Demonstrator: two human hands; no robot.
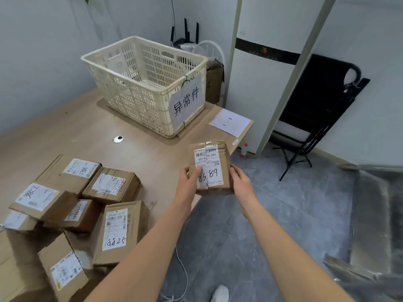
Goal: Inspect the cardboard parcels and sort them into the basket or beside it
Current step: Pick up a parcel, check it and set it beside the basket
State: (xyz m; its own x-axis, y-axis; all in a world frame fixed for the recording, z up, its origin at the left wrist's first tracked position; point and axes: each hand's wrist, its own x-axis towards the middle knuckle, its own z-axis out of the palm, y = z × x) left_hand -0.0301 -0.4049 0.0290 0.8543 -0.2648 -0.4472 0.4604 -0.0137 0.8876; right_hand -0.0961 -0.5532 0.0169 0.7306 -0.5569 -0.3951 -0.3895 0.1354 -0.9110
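The parcel (220,154) is held clear of the table (76,131), over its near edge, at about 5 o'clock from the basket (135,99). It is gripped by both hands. The left hand (188,182) is closed on the lower left edge, with the thumb pressed on the shipping label (212,172) and the fingers hidden behind. The right hand (241,182) is curled round the lower right edge. The labelled face is turned towards the camera.

The parcel is judged to be light, since it is small and is supported at its lower end alone. The cardboard is expected to be stiff. Creases and wrinkled tape are seen at the upper end, so local crushing is possible under hard pressure. The tape and the label are likely to be slippery, so hold is best taken on bare cardboard at two opposite edges.

A paper sign (187,103) is fixed to the basket. A sheet of paper (230,122) lies at 4 o'clock from the basket. The remaining parcels (72,205) are piled at 8 o'clock from the held parcel.
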